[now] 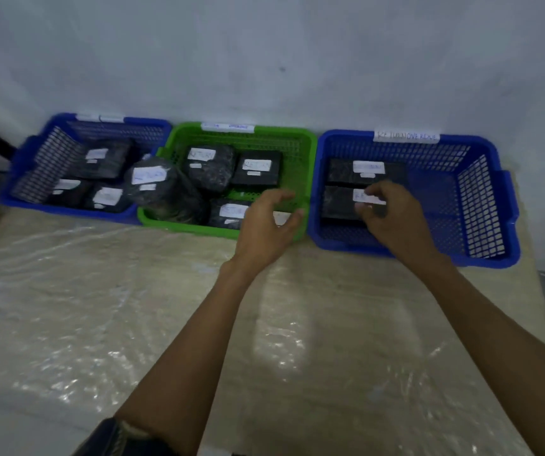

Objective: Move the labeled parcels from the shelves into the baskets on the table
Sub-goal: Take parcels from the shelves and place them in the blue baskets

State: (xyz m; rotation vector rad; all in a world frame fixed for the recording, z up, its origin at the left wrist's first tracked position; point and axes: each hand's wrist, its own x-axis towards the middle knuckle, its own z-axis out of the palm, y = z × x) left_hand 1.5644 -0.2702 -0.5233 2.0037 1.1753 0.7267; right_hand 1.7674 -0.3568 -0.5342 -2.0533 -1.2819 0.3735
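Note:
Three baskets stand in a row against the wall: a left blue basket (pixel 67 210), a green basket (pixel 199 229) and a right blue basket (pixel 508 179). All hold black wrapped parcels with white labels. The right blue basket has two: a far parcel (pixel 340 172) and a near parcel (pixel 337 204). My right hand (pixel 393 218) reaches into this basket, fingers curled on the near parcel's right end at its label. My left hand (pixel 264 228) hovers over the green basket's front right corner, fingers spread and holding nothing.
A bulky round parcel (pixel 156 185) leans across the edge between the left blue basket and the green one. The table (pixel 100 307) is covered in shiny clear film. White tags sit on the baskets' back rims. A dark object shows at the far left edge.

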